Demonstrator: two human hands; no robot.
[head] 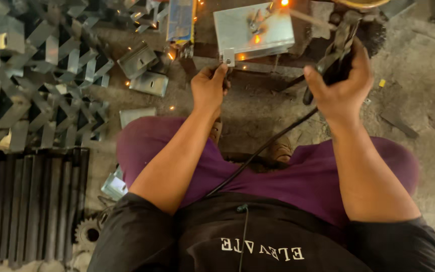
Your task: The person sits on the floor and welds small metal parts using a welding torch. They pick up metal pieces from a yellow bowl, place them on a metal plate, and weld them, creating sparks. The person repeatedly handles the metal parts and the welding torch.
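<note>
From your head camera, your left hand (208, 86) is pinched shut on the small grey metal tab (228, 56) that hangs off the near left corner of the flat grey sheet-metal box (254, 29). That box lies on the dirt floor (419, 100) straight ahead of your knees. Your right hand (339, 83) is wrapped tight around the dark welding electrode holder (339, 48), right of the box; its thin rod reaches up and left to the box's far right corner, where an orange spark (284, 3) glows. A black cable (263, 148) runs from the holder down across your purple trousers. Left of the box lie loose folded grey metal brackets (142, 70) — and farther left, a big heap of them (36, 75).
</note>
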